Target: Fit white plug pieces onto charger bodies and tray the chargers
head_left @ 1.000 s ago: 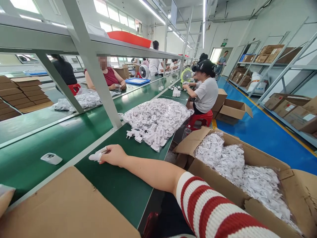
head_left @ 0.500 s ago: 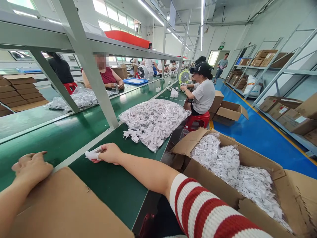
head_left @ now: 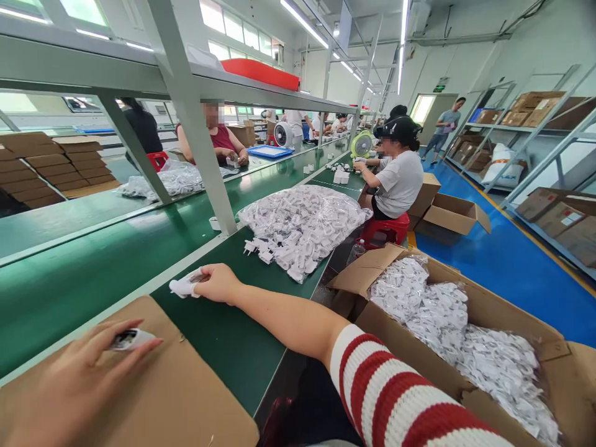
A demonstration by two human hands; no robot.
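Observation:
My left hand (head_left: 93, 372), slightly blurred, holds a small white plastic housing (head_left: 131, 339) between thumb and fingers above a brown cardboard sheet (head_left: 186, 397). The housing's open side shows a dark inside. My right hand (head_left: 218, 284) pinches a white plastic piece (head_left: 186, 284) over the green table strip (head_left: 209, 335), just beyond the sheet's corner. Past my right hand, a clear bag of white plug parts (head_left: 307, 223) lies spilled open, with a few loose plug pieces (head_left: 258, 249) at its near edge.
A metal post (head_left: 200, 124) rises from the bench beside the bag. On my right stands an open carton (head_left: 410, 366) with bags of white parts. A co-worker in a white shirt (head_left: 403, 177) sits farther along; another in dark red (head_left: 226, 139) sits across the green belt (head_left: 107, 273).
My left hand has moved from the belt's edge to above the cardboard and now has a white housing in it. The view has turned left; a white piece shows beside the post.

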